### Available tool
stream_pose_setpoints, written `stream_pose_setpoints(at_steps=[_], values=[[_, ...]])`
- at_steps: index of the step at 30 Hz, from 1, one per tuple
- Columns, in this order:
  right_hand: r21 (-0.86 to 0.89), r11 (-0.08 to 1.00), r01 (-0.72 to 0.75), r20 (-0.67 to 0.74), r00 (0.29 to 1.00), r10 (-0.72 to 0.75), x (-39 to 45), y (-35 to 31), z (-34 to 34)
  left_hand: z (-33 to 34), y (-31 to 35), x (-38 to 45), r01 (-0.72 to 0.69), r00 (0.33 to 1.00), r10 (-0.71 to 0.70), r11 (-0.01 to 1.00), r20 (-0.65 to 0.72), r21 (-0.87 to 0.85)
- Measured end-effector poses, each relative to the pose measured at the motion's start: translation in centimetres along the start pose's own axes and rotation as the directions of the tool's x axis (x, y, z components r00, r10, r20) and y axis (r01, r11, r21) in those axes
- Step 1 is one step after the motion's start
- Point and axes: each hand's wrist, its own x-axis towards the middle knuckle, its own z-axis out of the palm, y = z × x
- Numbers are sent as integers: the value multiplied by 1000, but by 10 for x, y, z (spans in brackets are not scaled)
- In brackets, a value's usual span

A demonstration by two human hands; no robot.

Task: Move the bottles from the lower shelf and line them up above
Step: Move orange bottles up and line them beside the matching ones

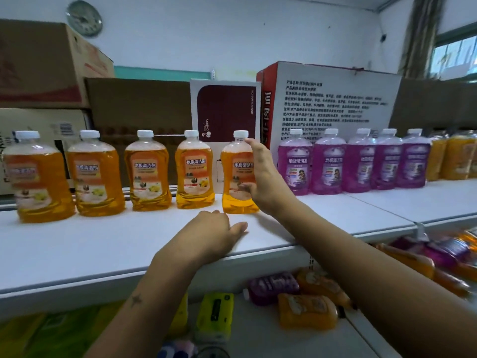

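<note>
Closest to the lens, two bare forearms reach up and away over the edge of the upper shelf (77, 244), and below it the lower shelf (258, 339) carries bottles lying flat: a purple bottle (273, 286) with two orange ones at its four o'clock, more blurred ones off toward three o'clock. The left hand (216, 229) rests on the upper shelf, fingers loosely curled, holding nothing. The right hand (260, 174) wraps the right flank of the fifth orange bottle (238, 177), index finger up near the white cap, thumb across the lower label, so it grasps that bottle as it stands upright on the shelf. This looks like the placing step, and the trick is spacing. Four orange bottles (144, 171) stand at its nine o'clock with even gaps between them; at three o'clock the purple row (353, 161) starts nearby. Best to nudge the base so the gap matches its neighbours, label square to the front, then let go straight back without brushing the first purple bottle. The idle left hand could steady the base. Several bottles below are not yet moved.
</note>
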Motion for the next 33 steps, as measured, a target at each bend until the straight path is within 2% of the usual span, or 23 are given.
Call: stream_pose_setpoints(at_steps=[4,8,12,18,24,30,33], values=[[-70,996,-63,26,998,65,17,4,11,2,-1,0,-19,1000,19,1000,-4,-1],[-218,971,-97,84,990,117,29,5,11,5,-2,3,-22,1000,22,1000,-14,-19],[-214,971,-105,108,986,130,35,10,13,6,-4,3,-29,999,28,999,-37,-16],[-173,982,-82,153,982,109,43,23,11,3,-1,-2,-27,1000,28,999,11,-17],[-177,982,-71,140,985,96,44,28,12,2,-1,-4,-17,1000,18,999,20,-32],[-372,927,-52,123,987,104,41,20,5,0,-1,-4,-29,1000,29,999,6,-40],[-370,926,-77,183,971,154,35,13,-1,0,-4,-2,-26,1000,26,999,-1,-30]])
